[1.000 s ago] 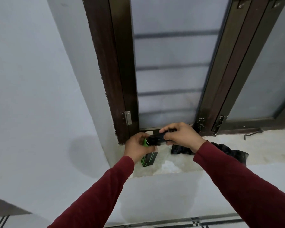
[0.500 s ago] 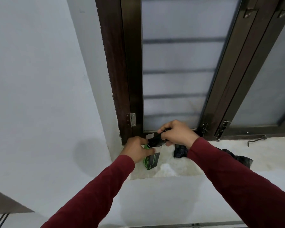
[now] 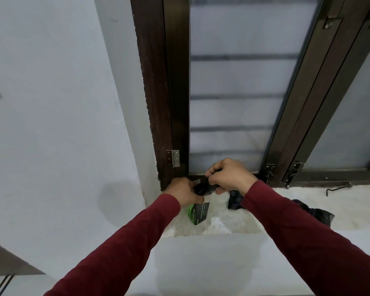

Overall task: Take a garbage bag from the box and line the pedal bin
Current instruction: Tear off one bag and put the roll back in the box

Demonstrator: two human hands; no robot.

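A small black and green garbage bag box (image 3: 198, 213) stands on the stone window sill (image 3: 348, 207), partly hidden under my left hand (image 3: 183, 194). My left hand grips the top of the box. A black roll of garbage bags (image 3: 203, 187) sticks out of the box between my two hands. My right hand (image 3: 231, 176) is closed on the roll's right end, pinching it with the fingers. The pedal bin is not in view.
A crumpled black plastic bag (image 3: 314, 212) lies on the sill behind my right forearm. A dark wooden window frame (image 3: 160, 92) with frosted panes rises behind the sill. A metal hook latch (image 3: 338, 187) lies at the sill's right. A white wall fills the left.
The camera has drifted so the scene sits lower and further right in view. My hands have come closer together on the roll, which is a little further out of the box.
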